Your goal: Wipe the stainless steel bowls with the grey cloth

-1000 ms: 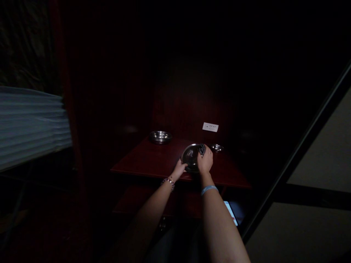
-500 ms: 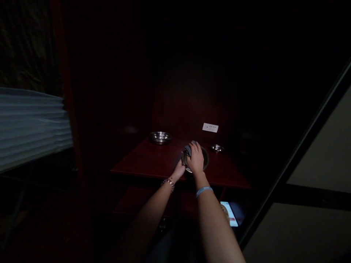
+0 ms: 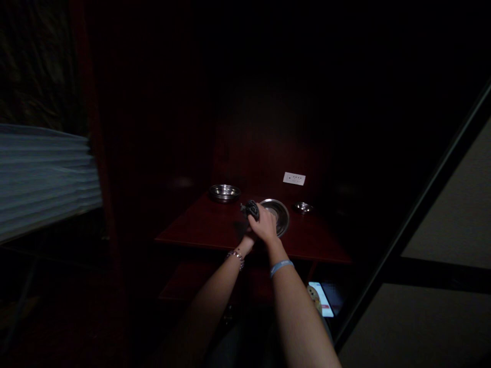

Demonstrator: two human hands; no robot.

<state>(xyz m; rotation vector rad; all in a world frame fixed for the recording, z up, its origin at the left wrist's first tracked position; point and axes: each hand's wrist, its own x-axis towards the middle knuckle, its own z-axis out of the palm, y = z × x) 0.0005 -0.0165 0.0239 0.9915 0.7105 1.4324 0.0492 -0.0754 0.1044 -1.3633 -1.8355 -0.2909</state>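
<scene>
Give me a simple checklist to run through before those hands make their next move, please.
1. Dark cloth held in the right hand: ok.
2. Metal plate firmly gripped by the left hand: cannot tell; the right hand hides the fingers.
3. Stacked metal dishes resting on the tabletop, apart from both hands: ok.
4. Small metal bowl untouched by the hands: ok.
5. Bright lighting: not ok; the scene is dim.

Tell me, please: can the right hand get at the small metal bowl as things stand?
Probably not directly: the right hand holds a dark cloth, and the larger metal dish is between that hand and the small metal bowl.
</scene>
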